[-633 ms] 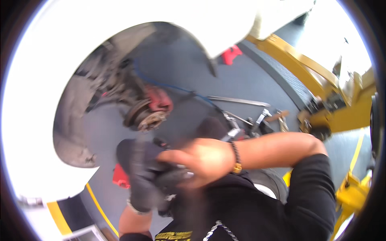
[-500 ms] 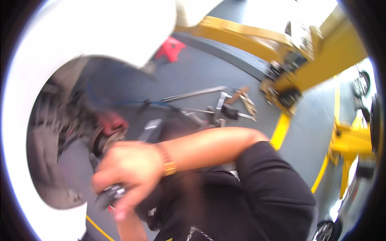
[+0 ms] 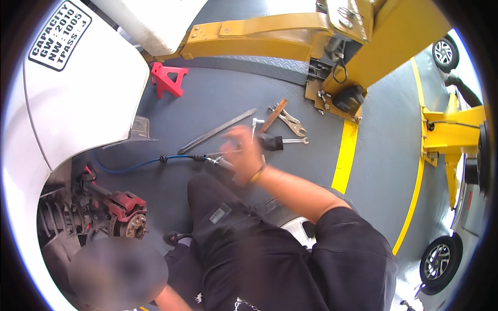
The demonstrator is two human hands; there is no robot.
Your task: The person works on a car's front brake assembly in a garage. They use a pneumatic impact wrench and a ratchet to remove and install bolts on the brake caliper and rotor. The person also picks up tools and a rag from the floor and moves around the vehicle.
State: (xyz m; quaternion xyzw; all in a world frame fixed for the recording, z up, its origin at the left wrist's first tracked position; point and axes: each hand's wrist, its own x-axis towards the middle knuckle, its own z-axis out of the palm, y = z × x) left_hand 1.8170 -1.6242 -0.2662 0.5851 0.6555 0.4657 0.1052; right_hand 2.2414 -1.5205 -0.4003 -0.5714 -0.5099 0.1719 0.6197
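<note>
My right hand, smeared by motion, is over the tools on the floor. It is beside the silver end fitting of a blue air hose; whether it grips anything does not show. Beyond it lie a long flat metal bar, a brown bar, locking pliers and a wrench with a black piece around its shaft. My left forearm enters at the lower edge, its hand hidden behind a grey blurred oval. Near that oval are a red brake caliper and a rusty wheel hub.
A white car body arches over the exposed wheel well at left. A red jack stand stands beyond it. The yellow lift arm and post rise at the back and right. A yellow line crosses the grey floor.
My right hand has left the dark, shiny-ended tool it held near the wheel hub and moved right, to the floor tools. The view has shifted, showing more of the brake; the left hand is hidden.
</note>
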